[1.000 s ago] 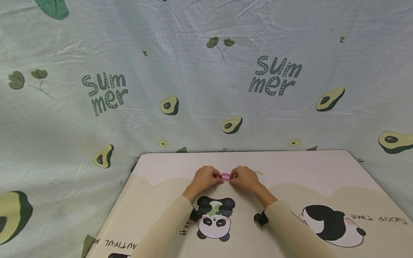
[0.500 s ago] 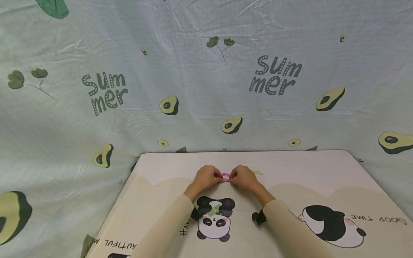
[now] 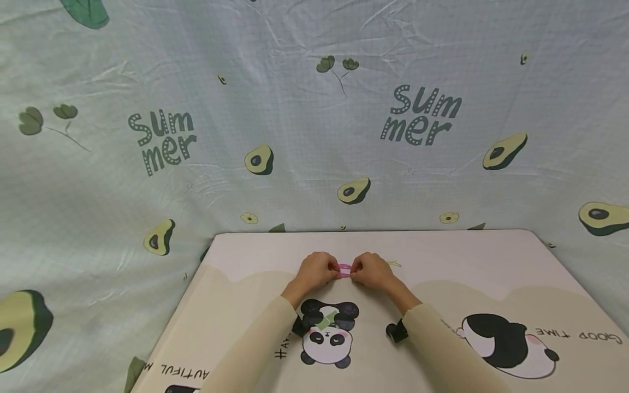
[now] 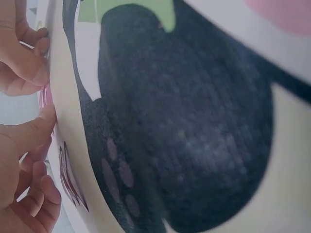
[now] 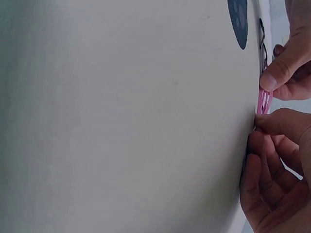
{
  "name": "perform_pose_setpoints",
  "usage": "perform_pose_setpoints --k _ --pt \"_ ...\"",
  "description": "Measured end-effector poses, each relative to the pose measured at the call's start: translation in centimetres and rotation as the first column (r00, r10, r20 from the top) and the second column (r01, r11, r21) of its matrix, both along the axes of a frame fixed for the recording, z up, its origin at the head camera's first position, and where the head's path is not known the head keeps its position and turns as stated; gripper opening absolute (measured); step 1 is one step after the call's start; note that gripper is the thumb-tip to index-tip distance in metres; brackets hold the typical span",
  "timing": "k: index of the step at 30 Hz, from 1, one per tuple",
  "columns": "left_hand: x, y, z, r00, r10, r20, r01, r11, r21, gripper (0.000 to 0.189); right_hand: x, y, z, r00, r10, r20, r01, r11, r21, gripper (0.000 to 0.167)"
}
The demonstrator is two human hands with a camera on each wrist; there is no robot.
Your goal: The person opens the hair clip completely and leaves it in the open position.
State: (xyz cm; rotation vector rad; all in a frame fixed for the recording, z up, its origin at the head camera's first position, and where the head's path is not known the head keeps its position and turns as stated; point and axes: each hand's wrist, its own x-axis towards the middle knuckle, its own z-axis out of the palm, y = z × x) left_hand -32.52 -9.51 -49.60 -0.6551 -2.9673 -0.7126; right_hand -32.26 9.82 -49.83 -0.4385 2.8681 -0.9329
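Several slim pink strands, like a looped band (image 5: 265, 101), stretch between my two hands close to the tabletop; their exact kind is too small to tell. My left hand (image 3: 316, 271) pinches the left end between thumb and fingers. At the opposite end, my right hand (image 3: 372, 271) pinches the strands in the same manner, its remaining fingers curled in the right wrist view. A short gap separates the hands, with pink showing in it. The fingertips hide both ends. Just past the right hand lies a thin light-green strand (image 3: 394, 263).
The tabletop (image 3: 236, 322) has a pale cover printed with pandas and lettering. A printed panda (image 3: 326, 344) lies between my forearms. Behind the table's far edge hangs a pale curtain (image 3: 304, 120) with avocado prints. Dark wrist cameras (image 3: 397, 331) sit under the sleeves.
Both hands stay nearly in place, holding the pink strands. The gap between the upper and lower strands looks slightly wider. The head view has shifted a little.
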Motion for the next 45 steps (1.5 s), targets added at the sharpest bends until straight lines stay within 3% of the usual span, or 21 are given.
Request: perform_pose_setpoints --k 6,11,19,27,32,39,45 --pt "0.2 0.2 -0.1 1.000 -0.001 0.022 0.001 1.000 -0.002 0.010 0.0 0.4 0.0 1.000 0.011 -0.011 -0.011 1.000 -0.009 0.005" --pt "0.5 0.2 0.2 1.000 -0.012 0.000 0.012 0.999 0.034 0.009 0.3 1.1 0.4 0.999 0.020 -0.043 -0.022 0.998 -0.051 0.005" --pt "1.3 0.6 1.8 0.998 -0.013 -0.067 0.020 0.995 0.100 0.011 1.5 2.4 2.8 0.994 0.033 -0.100 -0.039 0.998 -0.058 0.004" --pt "3.3 1.1 3.4 0.990 -0.010 -0.144 0.043 0.972 0.233 0.010 3.7 3.8 5.0 0.973 0.068 -0.222 -0.086 0.994 -0.073 0.005" --pt "4.9 1.5 4.1 0.986 0.009 -0.165 0.046 0.943 0.328 0.010 5.3 4.6 5.8 0.961 0.074 -0.265 -0.108 0.988 -0.115 0.005" --pt "7.0 2.0 4.9 0.982 0.002 -0.187 0.092 0.865 0.493 0.009 7.2 5.6 6.5 0.948 0.065 -0.310 -0.136 0.967 -0.215 0.006" --pt "8.1 2.6 5.0 0.976 0.024 -0.216 0.108 0.808 0.579 0.007 8.6 6.1 7.1 0.947 0.039 -0.318 -0.146 0.936 -0.320 0.012"
